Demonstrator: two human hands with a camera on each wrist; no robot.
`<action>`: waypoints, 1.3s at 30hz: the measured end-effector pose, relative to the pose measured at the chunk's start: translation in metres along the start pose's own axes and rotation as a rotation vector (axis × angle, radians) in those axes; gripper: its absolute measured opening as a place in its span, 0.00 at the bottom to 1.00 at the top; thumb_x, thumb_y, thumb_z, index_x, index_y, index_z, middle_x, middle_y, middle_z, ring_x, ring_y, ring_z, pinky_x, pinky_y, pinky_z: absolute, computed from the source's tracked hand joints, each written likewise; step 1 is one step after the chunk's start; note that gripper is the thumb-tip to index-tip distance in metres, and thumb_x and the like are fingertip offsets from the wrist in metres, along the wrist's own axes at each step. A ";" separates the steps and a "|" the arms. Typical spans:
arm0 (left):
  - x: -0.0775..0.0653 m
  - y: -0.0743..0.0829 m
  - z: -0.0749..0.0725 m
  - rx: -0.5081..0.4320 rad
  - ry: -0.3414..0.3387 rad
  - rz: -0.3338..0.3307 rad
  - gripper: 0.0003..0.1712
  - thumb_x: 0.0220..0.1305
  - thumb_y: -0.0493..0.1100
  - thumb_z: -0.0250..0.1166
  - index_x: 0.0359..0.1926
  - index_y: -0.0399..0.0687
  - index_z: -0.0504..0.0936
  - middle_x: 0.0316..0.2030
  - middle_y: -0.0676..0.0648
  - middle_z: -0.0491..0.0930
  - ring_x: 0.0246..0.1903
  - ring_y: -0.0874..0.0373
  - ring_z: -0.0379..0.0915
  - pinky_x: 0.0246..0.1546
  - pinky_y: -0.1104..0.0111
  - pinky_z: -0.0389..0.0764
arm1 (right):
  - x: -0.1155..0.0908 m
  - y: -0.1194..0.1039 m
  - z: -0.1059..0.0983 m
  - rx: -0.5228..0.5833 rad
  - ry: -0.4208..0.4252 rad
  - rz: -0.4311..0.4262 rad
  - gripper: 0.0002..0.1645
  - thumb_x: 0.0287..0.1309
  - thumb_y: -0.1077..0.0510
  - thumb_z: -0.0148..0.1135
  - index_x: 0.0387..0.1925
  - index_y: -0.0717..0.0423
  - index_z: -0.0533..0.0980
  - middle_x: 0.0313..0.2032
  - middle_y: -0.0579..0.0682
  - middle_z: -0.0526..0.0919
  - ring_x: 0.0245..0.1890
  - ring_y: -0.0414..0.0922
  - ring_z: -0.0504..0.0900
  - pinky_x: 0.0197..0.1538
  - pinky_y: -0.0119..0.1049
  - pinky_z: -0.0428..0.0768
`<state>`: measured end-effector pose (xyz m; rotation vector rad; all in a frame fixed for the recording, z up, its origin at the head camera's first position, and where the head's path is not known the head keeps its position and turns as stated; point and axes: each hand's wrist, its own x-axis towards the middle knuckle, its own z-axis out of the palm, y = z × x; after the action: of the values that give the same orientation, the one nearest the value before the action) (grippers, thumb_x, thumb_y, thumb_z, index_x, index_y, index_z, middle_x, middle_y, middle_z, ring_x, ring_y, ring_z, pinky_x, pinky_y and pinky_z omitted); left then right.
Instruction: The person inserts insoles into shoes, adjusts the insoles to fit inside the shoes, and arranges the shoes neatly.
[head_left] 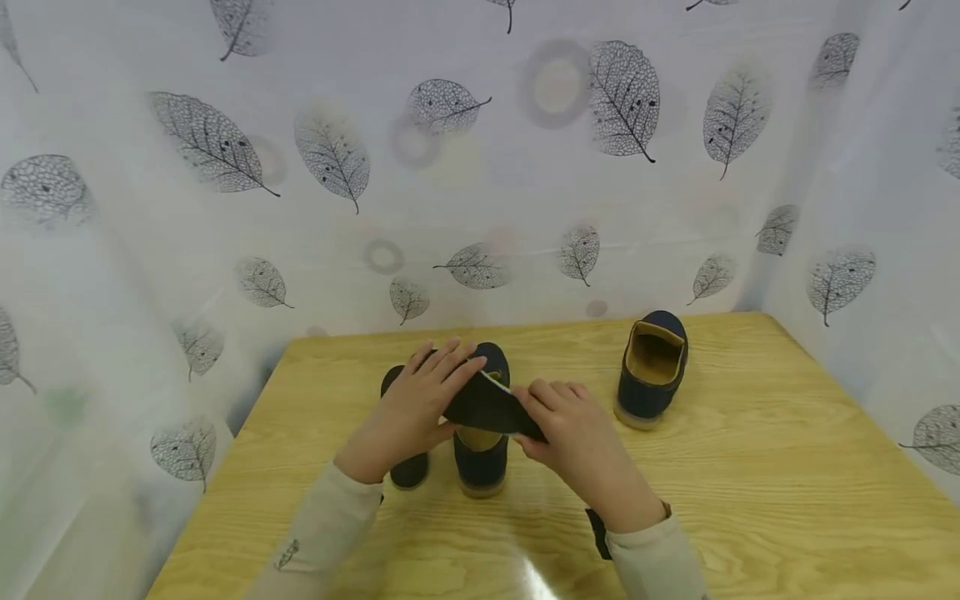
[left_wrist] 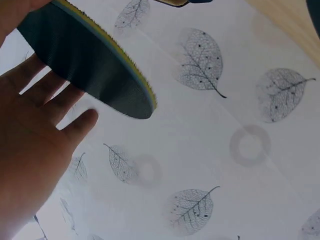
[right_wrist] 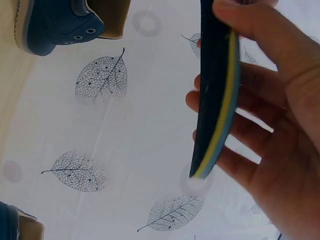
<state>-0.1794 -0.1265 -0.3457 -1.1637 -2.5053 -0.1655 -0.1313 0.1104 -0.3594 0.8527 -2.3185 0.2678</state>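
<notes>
A dark insole (head_left: pixel 486 405) with a yellow and blue layered edge is held up between both hands, above the table. My left hand (head_left: pixel 422 408) pinches its left end between thumb and fingers. At the opposite end, my right hand (head_left: pixel 573 429) grips the insole, with the thumb on one face and fingers behind, as the right wrist view shows. Below them a navy shoe (head_left: pixel 481 467) stands upright, partly hidden by the insole and hands. Left of that shoe lies a dark, flat, elongated piece (head_left: pixel 409 473), mostly covered by my left hand; its kind is unclear.
Another navy shoe (head_left: pixel 651 367) with a tan lining stands at the back right of the wooden table (head_left: pixel 750 467). A white leaf-print curtain (head_left: pixel 510 183) hangs behind the table and along its sides. A black strap (head_left: pixel 597 533) shows by my right wrist.
</notes>
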 end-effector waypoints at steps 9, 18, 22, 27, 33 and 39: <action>0.014 0.013 0.007 -0.153 0.047 0.032 0.42 0.44 0.45 0.79 0.62 0.38 0.75 0.57 0.40 0.74 0.57 0.42 0.72 0.57 0.53 0.73 | 0.000 -0.014 0.004 -0.121 -0.008 0.109 0.45 0.32 0.55 0.82 0.58 0.62 0.77 0.54 0.59 0.76 0.56 0.56 0.74 0.62 0.51 0.68; 0.024 0.016 0.022 -0.210 0.054 0.042 0.37 0.46 0.44 0.78 0.61 0.43 0.79 0.57 0.46 0.76 0.61 0.46 0.69 0.61 0.51 0.69 | 0.001 -0.018 0.017 -0.226 0.011 0.181 0.39 0.32 0.55 0.82 0.52 0.62 0.80 0.43 0.55 0.78 0.44 0.52 0.79 0.55 0.48 0.73; 0.028 0.014 0.026 -0.227 -0.001 0.029 0.37 0.49 0.43 0.77 0.62 0.47 0.77 0.61 0.43 0.72 0.66 0.43 0.64 0.62 0.47 0.66 | 0.001 -0.014 0.021 -0.252 -0.006 0.206 0.37 0.33 0.51 0.82 0.48 0.63 0.80 0.38 0.55 0.77 0.39 0.52 0.80 0.50 0.46 0.76; 0.034 0.004 0.035 -0.258 -0.050 -0.084 0.44 0.51 0.45 0.76 0.69 0.46 0.69 0.66 0.38 0.66 0.65 0.39 0.63 0.60 0.46 0.67 | -0.004 -0.002 0.026 -0.172 -0.037 0.310 0.33 0.37 0.50 0.81 0.43 0.66 0.79 0.33 0.55 0.75 0.30 0.50 0.77 0.35 0.43 0.78; 0.033 -0.015 0.054 -0.287 -0.003 -0.309 0.34 0.59 0.39 0.69 0.67 0.38 0.71 0.59 0.38 0.74 0.57 0.43 0.73 0.52 0.55 0.76 | -0.014 0.015 0.025 0.138 0.070 0.576 0.29 0.44 0.53 0.78 0.44 0.68 0.79 0.32 0.55 0.78 0.28 0.49 0.79 0.29 0.43 0.78; 0.029 -0.025 0.064 -0.299 -0.037 -0.471 0.16 0.63 0.38 0.66 0.52 0.39 0.82 0.46 0.42 0.81 0.44 0.48 0.79 0.42 0.58 0.79 | -0.008 0.003 0.019 0.611 -0.016 0.891 0.29 0.47 0.50 0.76 0.45 0.64 0.77 0.34 0.51 0.79 0.33 0.43 0.80 0.38 0.37 0.80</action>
<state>-0.2341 -0.1057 -0.3924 -0.6512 -2.8158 -0.6653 -0.1384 0.1091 -0.3794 -0.0046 -2.5187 1.3890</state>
